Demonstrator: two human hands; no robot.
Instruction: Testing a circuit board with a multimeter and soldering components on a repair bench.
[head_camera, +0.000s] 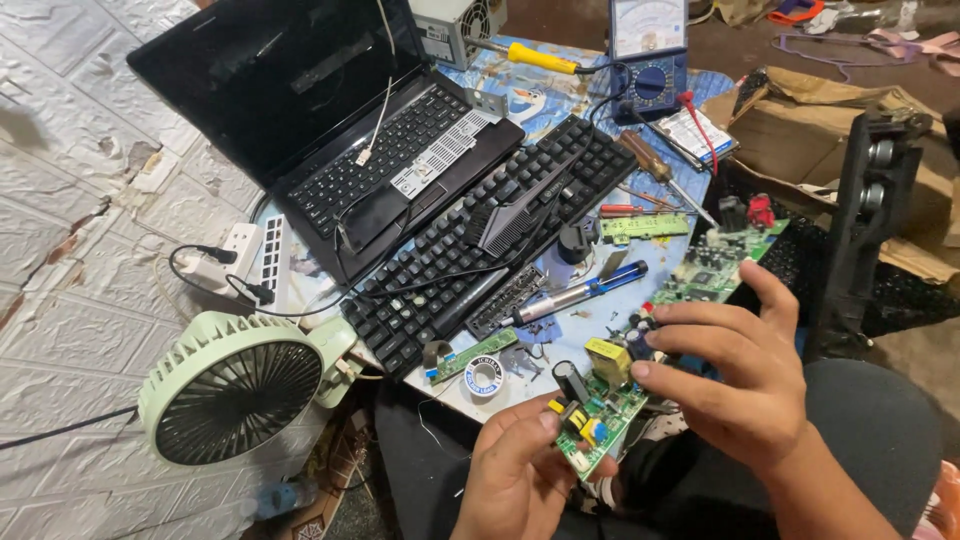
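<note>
A green circuit board (598, 415), matt and studded with glossy plastic and metal parts, sits between bare hands. Behind it, a laptop (300, 110) shows a glossy dark screen and matt black plastic body; the keyboard (480, 240) beside it is dull, dusty plastic. The pale green fan (232, 385) is smooth plastic with a black grille. Creased brown cardboard (800, 130) lies at right, and a printed, glossy sheet covers the tabletop (560, 95).

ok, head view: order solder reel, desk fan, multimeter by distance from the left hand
1. Solder reel: just above the left hand, at the table edge.
2. Desk fan: off to the left, beside the table.
3. Multimeter: far end of the table, top of view.
</note>
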